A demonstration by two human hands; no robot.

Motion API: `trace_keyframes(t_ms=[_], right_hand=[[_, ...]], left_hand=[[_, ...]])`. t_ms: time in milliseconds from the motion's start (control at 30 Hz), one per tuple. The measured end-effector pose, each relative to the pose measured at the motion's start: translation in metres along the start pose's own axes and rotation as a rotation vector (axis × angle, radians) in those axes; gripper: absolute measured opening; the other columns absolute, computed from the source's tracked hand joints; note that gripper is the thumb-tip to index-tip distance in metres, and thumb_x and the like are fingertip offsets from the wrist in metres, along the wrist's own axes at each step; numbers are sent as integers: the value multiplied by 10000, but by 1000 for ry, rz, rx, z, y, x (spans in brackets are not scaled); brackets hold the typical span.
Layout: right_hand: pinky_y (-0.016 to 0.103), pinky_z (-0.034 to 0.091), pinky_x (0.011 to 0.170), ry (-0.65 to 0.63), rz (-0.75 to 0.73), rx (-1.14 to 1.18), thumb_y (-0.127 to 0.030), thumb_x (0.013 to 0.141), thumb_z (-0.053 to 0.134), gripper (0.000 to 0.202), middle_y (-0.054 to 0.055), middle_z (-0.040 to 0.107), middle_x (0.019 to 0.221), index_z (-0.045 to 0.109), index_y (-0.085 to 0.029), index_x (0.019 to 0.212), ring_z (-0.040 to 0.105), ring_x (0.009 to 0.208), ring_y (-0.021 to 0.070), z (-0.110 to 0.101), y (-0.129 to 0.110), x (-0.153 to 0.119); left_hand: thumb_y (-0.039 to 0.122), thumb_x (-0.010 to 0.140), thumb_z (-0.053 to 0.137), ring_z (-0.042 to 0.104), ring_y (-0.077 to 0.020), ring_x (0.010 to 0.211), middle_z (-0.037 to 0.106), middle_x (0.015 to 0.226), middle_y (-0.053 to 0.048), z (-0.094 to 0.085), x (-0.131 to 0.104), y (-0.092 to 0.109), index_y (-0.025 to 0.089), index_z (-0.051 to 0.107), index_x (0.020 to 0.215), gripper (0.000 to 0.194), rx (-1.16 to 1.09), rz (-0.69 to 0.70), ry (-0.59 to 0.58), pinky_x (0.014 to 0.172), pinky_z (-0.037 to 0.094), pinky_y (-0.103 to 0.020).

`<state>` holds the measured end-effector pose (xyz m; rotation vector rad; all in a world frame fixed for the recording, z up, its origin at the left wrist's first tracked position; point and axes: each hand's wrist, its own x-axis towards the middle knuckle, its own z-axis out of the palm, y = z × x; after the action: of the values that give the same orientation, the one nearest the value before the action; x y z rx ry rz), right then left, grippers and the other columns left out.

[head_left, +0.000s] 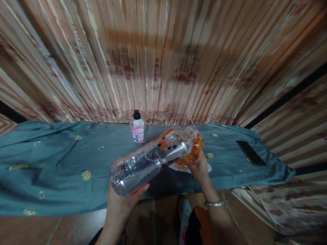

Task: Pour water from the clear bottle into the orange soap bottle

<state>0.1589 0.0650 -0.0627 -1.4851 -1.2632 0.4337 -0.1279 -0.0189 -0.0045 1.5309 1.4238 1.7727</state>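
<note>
A large clear plastic bottle [143, 166] with dark printing and an orange patch lies slantwise across the middle, raised above the cloth. Its base rests in my left hand [125, 202], whose thumb shows along the lower side. The neck points up to the right. My right hand [199, 166] closes around a translucent orange piece [196, 148] with a knobbly edge, right by the bottle's mouth; its exact kind is unclear. Beneath that hand, a white flat thing [182, 169], partly hidden, lies on the cloth.
A small bottle [138, 131] with a black cap and pink label stands at the back of the blue-green cloth [63, 163]. To the right lies a black phone [250, 153]. Pleated curtains [158, 61] hang behind, and dark bars [288, 97] run at both sides.
</note>
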Motion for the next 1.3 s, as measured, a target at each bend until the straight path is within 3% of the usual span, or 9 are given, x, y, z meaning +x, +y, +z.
trace_keyframes(t_ms=[100,300,467,567,733,967,1167,1300], right_hand=[[509,694,878,-8,-1,12,-585,691,977,679,116,871,1081,695,-244,1205,844,967,367,0,-1,-1],[531,685,966,-45,18,59,-583,720,970,787,150,870,1212,660,-222,1346,847,1071,377,0,0,-2],[536,694,930,-14,18,27,-574,694,985,767,140,875,1155,681,-223,1305,848,1027,382,1,-1,-2],[519,698,890,-11,6,22,-573,693,980,734,133,874,1128,685,-230,1272,847,998,376,1,-2,-2],[495,703,853,-8,-16,27,-572,715,965,721,116,874,1108,679,-242,1288,845,963,356,0,-3,-2],[547,697,944,-11,12,31,-567,699,984,749,134,869,1156,676,-234,1295,842,1016,369,1,-3,-2],[537,707,931,-39,24,62,-585,699,995,788,137,869,1173,674,-230,1324,852,1032,377,1,-4,-2],[540,713,901,-4,1,42,-607,689,994,754,128,878,1130,691,-236,1270,854,995,376,1,-5,-2]], left_hand=[[372,728,990,804,-315,1184,825,1291,-90,0,2,-2,241,735,1323,660,-34,-7,-32,1102,643,-491],[442,703,997,803,-310,1118,793,1218,-73,-1,-1,-11,241,726,1282,670,36,-16,36,1062,655,-488],[491,682,987,779,-324,1105,756,1191,-65,-3,-2,-13,256,727,1232,652,94,3,50,1063,655,-519],[504,625,1010,729,-342,1134,697,1214,-83,-4,-2,-17,264,703,1206,699,99,-45,120,1047,656,-538],[485,553,1039,685,-357,1171,661,1248,-94,-5,-2,-16,273,675,1206,777,65,-116,122,1024,658,-550],[455,557,1034,659,-365,1277,660,1316,-94,2,-4,6,276,626,1217,796,0,-251,132,1125,589,-538],[459,507,1036,718,-360,1185,747,1263,-101,2,-1,-4,259,688,1217,816,-41,-200,154,1090,621,-553],[397,566,1033,775,-362,1148,817,1216,-103,1,8,5,244,739,1219,732,-81,-139,37,1116,617,-572]])
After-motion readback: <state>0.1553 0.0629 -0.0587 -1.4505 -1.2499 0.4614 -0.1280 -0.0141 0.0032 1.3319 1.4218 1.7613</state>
